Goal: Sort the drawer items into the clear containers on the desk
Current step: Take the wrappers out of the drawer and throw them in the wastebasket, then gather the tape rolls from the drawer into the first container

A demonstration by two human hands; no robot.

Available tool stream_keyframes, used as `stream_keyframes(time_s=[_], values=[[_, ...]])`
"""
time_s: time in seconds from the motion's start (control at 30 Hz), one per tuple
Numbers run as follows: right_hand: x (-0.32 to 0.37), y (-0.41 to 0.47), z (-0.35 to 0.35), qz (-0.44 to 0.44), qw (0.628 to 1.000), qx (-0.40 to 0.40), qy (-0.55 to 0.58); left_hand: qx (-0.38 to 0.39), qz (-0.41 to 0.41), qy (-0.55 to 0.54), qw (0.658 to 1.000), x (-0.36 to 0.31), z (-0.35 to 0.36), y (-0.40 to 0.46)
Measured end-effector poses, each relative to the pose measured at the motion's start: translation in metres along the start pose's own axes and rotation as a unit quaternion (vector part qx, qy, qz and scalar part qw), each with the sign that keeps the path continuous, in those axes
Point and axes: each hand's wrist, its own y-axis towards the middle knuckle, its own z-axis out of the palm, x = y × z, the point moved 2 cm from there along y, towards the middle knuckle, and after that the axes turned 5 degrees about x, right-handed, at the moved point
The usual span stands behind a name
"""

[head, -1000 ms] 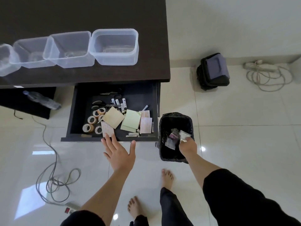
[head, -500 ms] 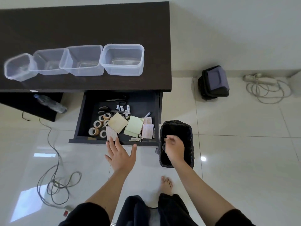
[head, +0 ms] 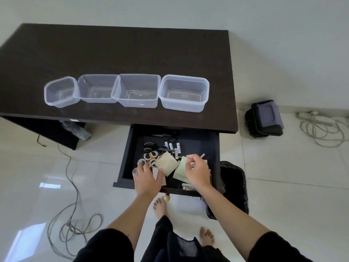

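Observation:
Several empty clear containers (head: 184,93) stand in a row on the dark desk (head: 132,50). Below its right end the black drawer (head: 124,159) is pulled out. It holds tape rolls (head: 152,155), scissors (head: 151,145), small white tubes (head: 174,146), a yellow note pad (head: 168,163), a green note pad (head: 179,172) and a pen (head: 202,155). My left hand (head: 147,178) reaches into the front left of the drawer with spread fingers on the tape rolls. My right hand (head: 198,171) hovers over the green pad, fingers loosely curled, nothing plainly held.
A black waste bin (head: 236,186) stands on the floor right of the drawer. A black bag (head: 264,118) and a coiled power strip cable (head: 321,129) lie further right. Another cable (head: 71,214) and a water bottle (head: 77,129) are at the left.
My right hand let the scraps go into the bin and has moved left into the drawer. My left hand has moved forward from the drawer's front edge onto the tape rolls.

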Motion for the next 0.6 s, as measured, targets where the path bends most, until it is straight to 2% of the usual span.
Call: stream_keyframes(time_s=[0.13,0.33,0.5,0.6], values=[[0.01,0.017,0.047,0.023,0.999,0.032,-0.021,0.067,-0.02,-0.047,0.996,0.028,-0.02,0.041],[0.02,0.034,0.101,0.007,0.991,0.086,-0.102,0.186,0.013,-0.039,0.982,0.047,-0.024,0.076],[0.03,0.055,0.129,-0.051,0.969,0.085,-0.226,0.201,0.005,-0.034,0.979,0.049,-0.013,0.086],[0.03,0.07,0.137,-0.041,0.945,0.128,-0.297,0.195,0.004,-0.009,0.981,0.05,-0.006,0.091]])
